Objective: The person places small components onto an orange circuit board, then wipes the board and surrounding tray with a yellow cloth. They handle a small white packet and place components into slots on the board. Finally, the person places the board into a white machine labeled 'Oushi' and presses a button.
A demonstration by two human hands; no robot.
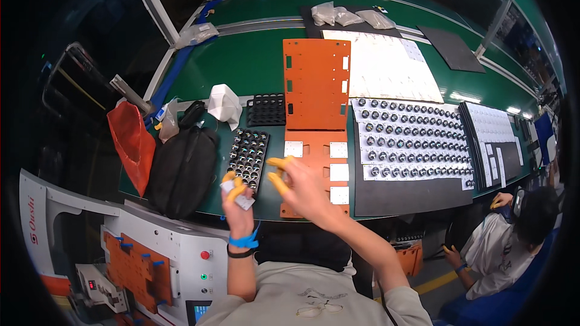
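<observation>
Pale shirt front [275,299] cut off by lower edge, below orange fixture [317,84] (landmark). Small white plate [244,201] held tilted, L of fixture's base; gripped by L hand [239,216], partly covered by yellow finger cots [236,192]. Plate thin, flat, pale; surface detail too small to be made out. R hand [307,192] poised over base's L side, thumb & index parted; base's near L part obsc. by it. Similar wht plates [339,172] seated on base; any under R hand can't be told. Blk tray [264,152] w/ round shiny pcs seen L of fixture, near end partly hidden by L hand.
</observation>
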